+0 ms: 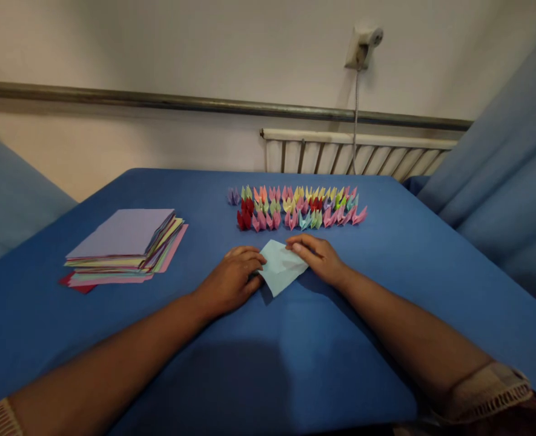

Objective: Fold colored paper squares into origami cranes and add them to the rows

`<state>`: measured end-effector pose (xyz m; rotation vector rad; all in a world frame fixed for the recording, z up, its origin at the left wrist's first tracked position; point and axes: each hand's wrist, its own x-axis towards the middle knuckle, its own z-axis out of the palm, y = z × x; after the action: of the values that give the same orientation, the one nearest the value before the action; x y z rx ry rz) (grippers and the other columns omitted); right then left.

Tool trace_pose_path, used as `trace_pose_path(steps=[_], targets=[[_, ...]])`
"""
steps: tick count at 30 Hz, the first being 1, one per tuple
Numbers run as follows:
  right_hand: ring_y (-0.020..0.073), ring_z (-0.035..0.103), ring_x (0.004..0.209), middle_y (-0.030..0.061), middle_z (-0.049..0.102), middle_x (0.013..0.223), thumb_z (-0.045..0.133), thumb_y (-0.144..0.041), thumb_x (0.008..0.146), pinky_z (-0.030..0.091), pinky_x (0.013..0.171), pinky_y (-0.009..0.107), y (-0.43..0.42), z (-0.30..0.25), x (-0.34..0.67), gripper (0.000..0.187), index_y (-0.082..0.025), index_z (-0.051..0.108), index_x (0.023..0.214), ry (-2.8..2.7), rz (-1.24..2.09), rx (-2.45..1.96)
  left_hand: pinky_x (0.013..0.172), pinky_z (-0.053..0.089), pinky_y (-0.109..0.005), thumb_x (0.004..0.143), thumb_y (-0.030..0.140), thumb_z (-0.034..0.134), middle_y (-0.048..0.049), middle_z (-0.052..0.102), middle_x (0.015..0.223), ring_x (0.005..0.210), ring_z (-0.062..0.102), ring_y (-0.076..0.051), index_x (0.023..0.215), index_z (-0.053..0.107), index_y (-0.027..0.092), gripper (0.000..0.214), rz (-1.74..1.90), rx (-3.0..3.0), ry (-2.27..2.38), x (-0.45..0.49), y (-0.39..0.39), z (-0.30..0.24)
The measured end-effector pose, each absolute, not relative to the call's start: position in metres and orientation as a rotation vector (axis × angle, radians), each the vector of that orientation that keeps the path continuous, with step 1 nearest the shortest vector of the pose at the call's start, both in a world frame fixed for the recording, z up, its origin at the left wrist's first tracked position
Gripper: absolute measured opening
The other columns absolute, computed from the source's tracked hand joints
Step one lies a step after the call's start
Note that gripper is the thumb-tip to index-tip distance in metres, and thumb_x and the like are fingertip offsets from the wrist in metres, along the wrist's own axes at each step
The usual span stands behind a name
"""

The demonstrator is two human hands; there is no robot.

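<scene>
A pale blue-green sheet of origami paper (277,272), partly folded, lies between my two hands at the middle of the blue table. My left hand (235,275) grips its left corner, fingers on top and the thumb low at the edge. On the far right side, my right hand (317,257) pinches the paper's upper right edge between thumb and fingers. A crease or raised flap shows near the sheet's middle. Just beyond the hands stand rows of small folded paper cranes (292,219) in red, pink, yellow, green, blue and purple.
A stack of coloured paper sheets (122,233), lilac on top, sits at the left of the blue-covered table (195,375). Behind the table are a metal rail (181,102), a white radiator (313,138) and a wall socket (359,49) with a cord. Blue curtains (504,151) hang at both sides.
</scene>
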<state>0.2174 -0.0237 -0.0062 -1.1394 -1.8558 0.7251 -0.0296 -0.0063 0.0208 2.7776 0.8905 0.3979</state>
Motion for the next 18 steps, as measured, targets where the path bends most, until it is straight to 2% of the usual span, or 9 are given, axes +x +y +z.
trace_pose_path(steps=[3,7,12,14,16,18], targets=[[0.0197,0.064,0.094,0.0076,0.069,0.102,0.041,-0.044,0.095,0.048,0.086,0.036,-0.023,-0.007,0.222,0.037,-0.018,0.058,0.115,-1.784,0.919,-0.992,0.102,0.039,-0.046,0.089,0.03,0.052,-0.0076,0.069,0.109,0.115,0.054,-0.026,0.092,0.067,0.017,0.02,0.457,2.691,1.001,-0.029,-0.002,0.015],[0.019,0.063,0.091,0.0067,0.068,0.099,0.06,-0.044,0.085,0.048,0.084,0.034,-0.023,-0.005,0.225,0.039,-0.018,0.058,0.114,-1.916,0.885,-1.006,0.097,0.042,-0.044,0.093,0.039,0.046,-0.0092,0.068,0.105,0.105,0.057,-0.025,0.095,0.067,0.016,0.031,0.479,2.664,1.069,-0.029,0.003,0.013],[0.0162,0.061,0.079,0.0022,0.068,0.091,0.062,-0.03,0.083,0.046,0.074,0.029,-0.023,-0.005,0.219,0.021,-0.02,0.063,0.101,-2.08,0.613,-1.427,0.085,0.046,-0.042,0.09,0.041,0.049,-0.0081,0.066,0.091,0.089,0.059,-0.024,0.095,0.065,0.016,0.03,0.437,2.615,1.188,-0.028,0.002,0.013],[0.0173,0.061,0.083,0.0032,0.068,0.096,0.062,-0.026,0.082,0.045,0.076,0.03,-0.023,-0.004,0.217,0.023,-0.021,0.062,0.104,-2.136,0.535,-1.54,0.087,0.047,-0.044,0.088,0.04,0.054,-0.01,0.065,0.1,0.096,0.058,-0.027,0.108,0.061,0.015,0.033,0.478,2.582,1.256,-0.028,0.001,0.012],[0.02,0.06,0.092,0.0069,0.065,0.103,0.063,-0.025,0.08,0.045,0.082,0.033,-0.025,-0.003,0.215,0.032,-0.019,0.059,0.111,-2.141,0.45,-1.624,0.097,0.043,-0.046,0.085,0.035,0.058,-0.0129,0.06,0.12,0.111,0.053,-0.028,0.126,0.052,0.014,0.046,0.551,2.602,1.246,-0.028,0.0,0.011],[0.0243,0.057,0.103,0.012,0.062,0.111,0.066,-0.031,0.079,0.043,0.09,0.037,-0.027,-0.002,0.213,0.041,-0.016,0.057,0.116,-2.126,0.349,-1.685,0.105,0.036,-0.048,0.085,0.028,0.057,-0.0126,0.054,0.132,0.123,0.046,-0.028,0.13,0.049,0.016,0.047,0.555,2.686,1.136,-0.029,-0.001,0.009]])
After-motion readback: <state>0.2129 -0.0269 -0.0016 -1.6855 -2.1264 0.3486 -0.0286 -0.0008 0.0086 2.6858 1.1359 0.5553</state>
